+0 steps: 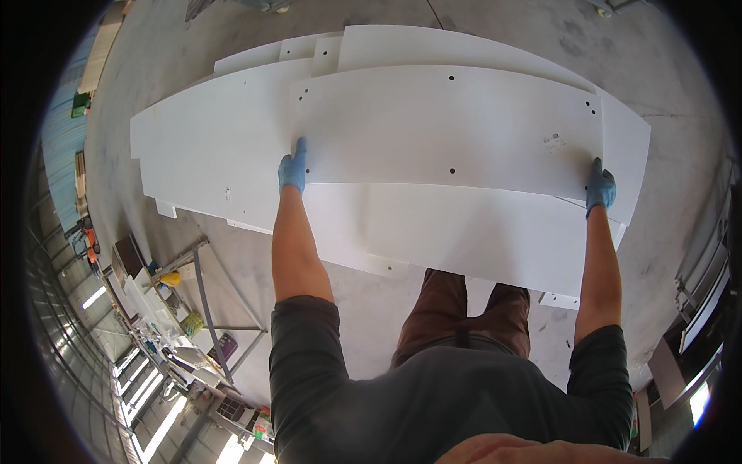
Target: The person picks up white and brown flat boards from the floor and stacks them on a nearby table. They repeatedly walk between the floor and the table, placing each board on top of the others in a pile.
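Edge grip: clasping white panel [386, 127] at both near corners with gloved left hand [293, 165] and right hand [600, 189], fingers partly hidden beneath; holding it over stacked boards [209, 139]; possibly risking scuffed faces through dragging or uneven tilting.

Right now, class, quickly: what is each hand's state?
Left hand: closed on the left edge of the top white panel.
Right hand: closed on the same panel's right edge.

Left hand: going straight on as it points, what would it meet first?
The left hand would probably meet two dark holes in the top white panel, near its far left corner; depth is unclear.
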`<state>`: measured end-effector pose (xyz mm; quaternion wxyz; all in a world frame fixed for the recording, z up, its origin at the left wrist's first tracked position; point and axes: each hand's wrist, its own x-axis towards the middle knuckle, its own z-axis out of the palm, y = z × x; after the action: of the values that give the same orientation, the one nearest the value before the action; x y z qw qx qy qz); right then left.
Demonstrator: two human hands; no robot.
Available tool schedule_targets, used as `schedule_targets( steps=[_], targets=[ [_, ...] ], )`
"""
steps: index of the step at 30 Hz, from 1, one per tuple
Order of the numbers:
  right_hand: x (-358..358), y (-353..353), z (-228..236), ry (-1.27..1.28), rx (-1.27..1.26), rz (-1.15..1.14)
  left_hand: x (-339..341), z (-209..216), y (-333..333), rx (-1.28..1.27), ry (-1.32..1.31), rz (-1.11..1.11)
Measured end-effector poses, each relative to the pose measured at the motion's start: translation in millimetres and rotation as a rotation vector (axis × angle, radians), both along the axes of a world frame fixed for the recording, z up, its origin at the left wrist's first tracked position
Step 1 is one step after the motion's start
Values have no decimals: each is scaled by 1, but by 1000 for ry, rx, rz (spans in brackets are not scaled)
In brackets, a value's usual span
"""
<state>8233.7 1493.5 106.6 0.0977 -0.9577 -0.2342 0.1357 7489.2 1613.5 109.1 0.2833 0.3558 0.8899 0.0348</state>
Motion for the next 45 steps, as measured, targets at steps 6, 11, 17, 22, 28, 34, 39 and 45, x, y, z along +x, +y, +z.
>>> schedule_targets(
  steps=[6, 11, 17, 22, 28, 34, 39, 45],
  targets=[
    [22, -8, 31, 438, 277, -339, 13, 24, -35, 70, 148, 93],
    [22, -89, 46, 376, 273, -386, 29, 41, -121, 129, 28, 239],
    [54, -233, 43, 307, 177, -433, 62, 39, -223, 122, 112, 289],
    [89, -311, 19, 178, 98, -499, 100, 17, -265, 99, 118, 335],
    [117, -341, -10, 338, 91, -492, 103, -12, -269, 101, -166, 304],
    [134, -343, -19, 432, 101, -272, 92, -29, -268, 23, -180, 156],
    [147, -340, -32, 455, 138, -188, 100, -29, -269, 87, -141, 75],
    [163, -333, -41, 529, 156, -501, 114, 10, -252, -86, -199, -50]
  ],
)
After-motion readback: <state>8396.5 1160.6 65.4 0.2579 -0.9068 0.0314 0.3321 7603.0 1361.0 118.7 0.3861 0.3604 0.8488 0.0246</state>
